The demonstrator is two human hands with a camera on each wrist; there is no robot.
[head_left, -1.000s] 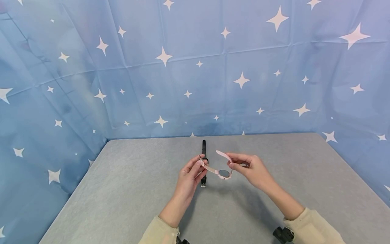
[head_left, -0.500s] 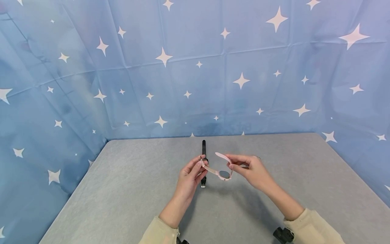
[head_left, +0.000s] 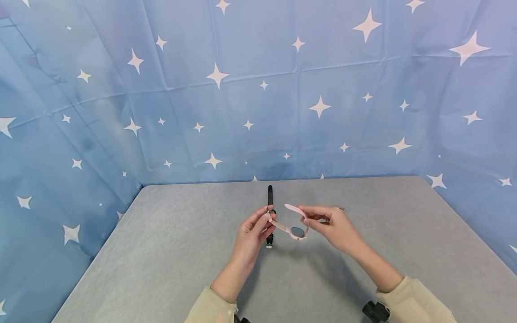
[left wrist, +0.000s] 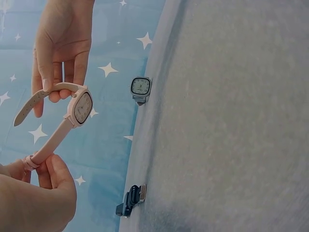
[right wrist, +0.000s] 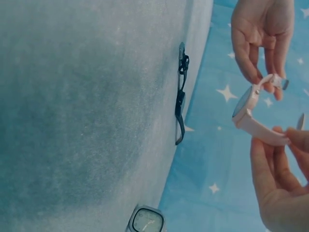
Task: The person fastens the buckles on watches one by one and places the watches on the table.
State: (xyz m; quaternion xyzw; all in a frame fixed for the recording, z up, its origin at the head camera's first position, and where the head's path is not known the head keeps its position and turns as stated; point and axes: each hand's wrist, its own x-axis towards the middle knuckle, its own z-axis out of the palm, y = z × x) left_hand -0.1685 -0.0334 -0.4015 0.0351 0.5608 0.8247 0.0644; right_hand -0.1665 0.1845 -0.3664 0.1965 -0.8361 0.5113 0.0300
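Between both hands, raised over the table, is a pale pink wristwatch [head_left: 297, 232] with a round-cornered dial. My left hand [head_left: 247, 240] pinches its buckle-end strap between thumb and fingers; the buckle [right wrist: 284, 84] shows past the fingers in the right wrist view. My right hand [head_left: 339, 229] pinches the other strap [left wrist: 30, 107], the one with holes, whose free tip sticks out beyond the fingers. A black-strapped watch [head_left: 270, 196] lies lengthwise on the table behind my left fingertips, partly covered by them.
A second watch with a squarish silver case [left wrist: 141, 87] lies on the grey table [head_left: 161, 255], mostly hidden behind my right hand in the head view. A blue star-printed curtain [head_left: 258, 107] hangs along the table's back edge and left side.
The free tip of the pink watch's strap has dipped slightly, and the dial sits a touch lower. Both hands keep nearly the same place and hold; the black watch has not moved.
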